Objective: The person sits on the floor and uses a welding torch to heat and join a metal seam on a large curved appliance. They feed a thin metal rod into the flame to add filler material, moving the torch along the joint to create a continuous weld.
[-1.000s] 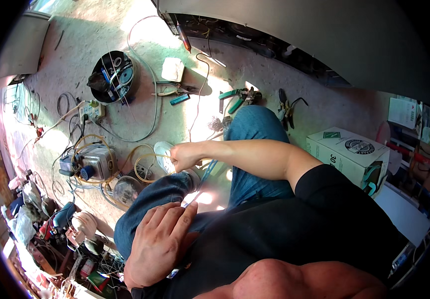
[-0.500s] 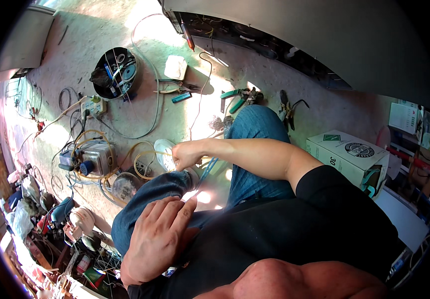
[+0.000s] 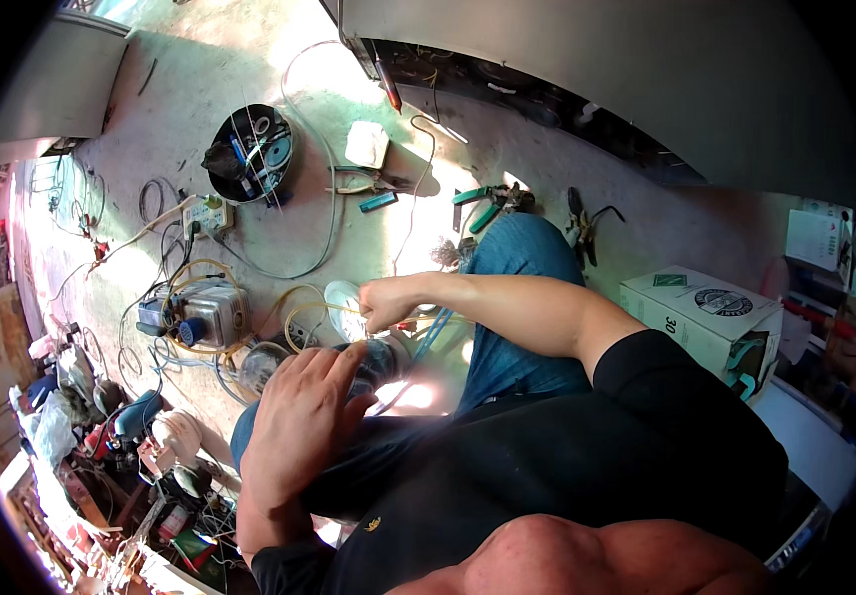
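Note:
My right hand (image 3: 388, 301) is closed, fingers curled, just over a white shoe (image 3: 342, 297). What its fingers hold is hidden; a small red tip shows beside them, and a thin yellow hose (image 3: 296, 315) runs close by. Thin blue tubes (image 3: 433, 337) hang between my legs below the right wrist. My left hand (image 3: 301, 412) is open, palm down over my left leg, fingers stretched forward with nothing in them. Left of the shoe, a pump-like machine (image 3: 218, 309) with a clear casing and a blue knob stands among coiled hoses. A dark rounded canister (image 3: 261, 367) is partly hidden beyond my left hand.
A black tub of tools (image 3: 249, 154), a power strip (image 3: 208, 216), pliers (image 3: 373, 181), a green-handled tool (image 3: 495, 205) and black-handled pliers (image 3: 578, 223) lie ahead. A cardboard box (image 3: 695, 297) stands right. Mixed scrap (image 3: 120, 436) piles up left; a large grey appliance (image 3: 567, 59) is far ahead.
My left hand has moved forward from near my body, further over the left leg. The right hand stays by the shoe, still closed. The whole view has shifted slightly.

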Tool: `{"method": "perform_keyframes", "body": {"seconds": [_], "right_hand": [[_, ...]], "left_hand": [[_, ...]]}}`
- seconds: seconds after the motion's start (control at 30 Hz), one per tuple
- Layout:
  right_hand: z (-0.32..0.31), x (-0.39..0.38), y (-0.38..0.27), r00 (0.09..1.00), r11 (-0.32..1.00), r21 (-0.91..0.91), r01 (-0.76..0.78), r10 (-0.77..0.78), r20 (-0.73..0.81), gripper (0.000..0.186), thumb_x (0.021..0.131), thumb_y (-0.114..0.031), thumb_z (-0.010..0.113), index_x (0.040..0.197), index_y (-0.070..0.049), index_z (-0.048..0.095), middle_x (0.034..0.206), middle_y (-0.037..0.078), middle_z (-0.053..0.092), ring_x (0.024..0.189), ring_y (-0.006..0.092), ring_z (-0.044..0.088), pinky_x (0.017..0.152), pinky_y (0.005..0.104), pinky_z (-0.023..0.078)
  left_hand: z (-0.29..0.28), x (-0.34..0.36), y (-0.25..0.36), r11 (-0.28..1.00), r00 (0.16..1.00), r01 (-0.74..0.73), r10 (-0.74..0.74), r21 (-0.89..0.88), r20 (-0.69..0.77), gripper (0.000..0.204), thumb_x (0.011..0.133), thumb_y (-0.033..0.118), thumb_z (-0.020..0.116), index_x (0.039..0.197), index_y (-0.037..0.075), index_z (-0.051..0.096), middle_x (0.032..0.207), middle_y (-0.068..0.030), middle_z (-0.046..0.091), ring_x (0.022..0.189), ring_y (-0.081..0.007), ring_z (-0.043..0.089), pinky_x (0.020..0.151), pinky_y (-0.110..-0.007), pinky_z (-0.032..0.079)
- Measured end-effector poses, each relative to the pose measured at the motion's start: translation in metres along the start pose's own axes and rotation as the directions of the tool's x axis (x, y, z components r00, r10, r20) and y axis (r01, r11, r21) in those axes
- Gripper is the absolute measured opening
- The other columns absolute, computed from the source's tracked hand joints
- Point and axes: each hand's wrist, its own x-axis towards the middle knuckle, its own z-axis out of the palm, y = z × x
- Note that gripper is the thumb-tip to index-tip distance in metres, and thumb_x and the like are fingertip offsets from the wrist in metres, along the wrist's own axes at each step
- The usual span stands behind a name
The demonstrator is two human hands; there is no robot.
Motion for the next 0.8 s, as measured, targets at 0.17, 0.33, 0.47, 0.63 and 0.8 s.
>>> {"method": "perform_keyframes", "body": {"seconds": [0.17,0.33,0.47,0.63,0.8], "right_hand": [[-0.011,-0.006,-0.007,1.0,0.993,0.121,0.011,-0.01,-0.006,0.021,0.08,-0.018,0.066,0.069,0.0,0.066,0.068,0.008,0.069,0.06,0.0168,0.063,0.053,0.0333,0.047],[-0.024,-0.012,0.0,0.997,0.979,0.197,0.046,-0.033,-0.07,0.022,0.081,-0.018,0.066,0.066,-0.002,0.065,0.064,0.006,0.067,0.059,0.013,0.061,0.052,0.0301,0.045],[-0.018,-0.008,0.001,0.981,0.95,0.299,0.091,-0.033,-0.194,0.021,0.081,-0.016,0.067,0.064,-0.002,0.065,0.063,0.006,0.066,0.055,0.0134,0.06,0.05,0.0297,0.044],[0.002,-0.028,-0.024,0.957,0.925,0.37,0.085,0.028,-0.289,0.019,0.081,-0.016,0.066,0.07,0.0,0.07,0.064,0.006,0.066,0.056,0.0146,0.061,0.052,0.0304,0.048],[0.035,-0.039,-0.038,0.959,0.929,0.355,0.104,0.001,-0.284,0.025,0.09,-0.024,0.066,0.087,0.001,0.072,0.078,0.008,0.072,0.068,0.0168,0.065,0.061,0.0331,0.052]], "left_hand": [[-0.003,0.017,-0.006,1.0,0.999,-0.028,0.028,0.002,-0.032,0.052,0.081,0.016,0.077,0.128,0.002,0.059,0.115,-0.015,0.063,0.105,-0.0364,0.062,0.091,-0.044,0.049],[0.001,0.04,-0.011,0.992,0.989,-0.126,0.126,0.006,-0.081,0.051,0.08,0.013,0.077,0.126,0.003,0.058,0.123,-0.0154,0.059,0.108,-0.0379,0.062,0.094,-0.044,0.049],[0.008,0.048,-0.028,0.995,0.993,-0.094,0.092,0.02,0.076,0.038,0.082,0.016,0.077,0.115,0.002,0.063,0.114,-0.0155,0.062,0.107,-0.0363,0.062,0.092,-0.043,0.049],[0.011,0.062,-0.059,0.997,0.998,-0.07,0.07,0.043,-0.003,0.026,0.085,0.022,0.076,0.097,0.0,0.067,0.095,-0.0159,0.067,0.091,-0.036,0.067,0.081,-0.044,0.052],[0.007,0.083,-0.058,0.996,0.994,-0.092,0.092,0.018,-0.054,0.032,0.087,0.023,0.074,0.107,0.001,0.065,0.097,-0.0163,0.068,0.091,-0.0341,0.068,0.081,-0.042,0.053]]}}
